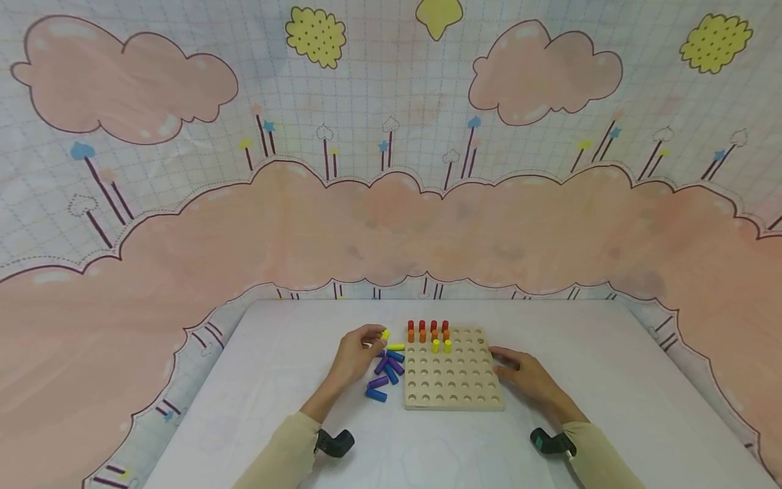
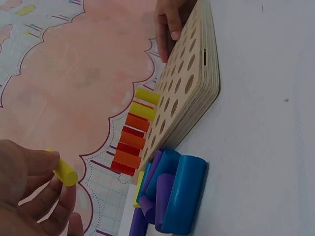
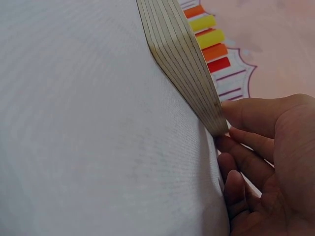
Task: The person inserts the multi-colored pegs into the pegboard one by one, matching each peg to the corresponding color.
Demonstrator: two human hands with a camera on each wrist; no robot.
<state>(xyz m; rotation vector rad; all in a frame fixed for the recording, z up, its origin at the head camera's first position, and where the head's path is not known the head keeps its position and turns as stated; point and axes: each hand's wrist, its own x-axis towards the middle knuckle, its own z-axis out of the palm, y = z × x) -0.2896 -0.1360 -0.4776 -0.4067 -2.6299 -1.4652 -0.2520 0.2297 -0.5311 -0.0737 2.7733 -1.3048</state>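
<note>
My left hand (image 1: 354, 352) pinches a small yellow peg (image 2: 67, 173) between thumb and fingers, raised just left of the wooden pegboard (image 1: 455, 409). Along the pegboard's right edge, my right hand (image 1: 528, 375) grips the side, its thumb (image 3: 246, 114) at the top face and other fingers at the corner and below. Red pegs (image 1: 422, 324) stand in the back row, with orange pegs (image 1: 423, 336) in front of them. Two yellow pegs (image 1: 436, 346) occupy holes in the third row. Loose blue pegs (image 2: 184, 194) and purple pegs (image 1: 378, 382) lie beside the board.
One loose yellow peg (image 1: 396, 347) lies by the board's left edge, at the back of the pile. The white table (image 1: 293, 319) carries everything, and a patterned cloth (image 1: 391, 231) hangs behind it.
</note>
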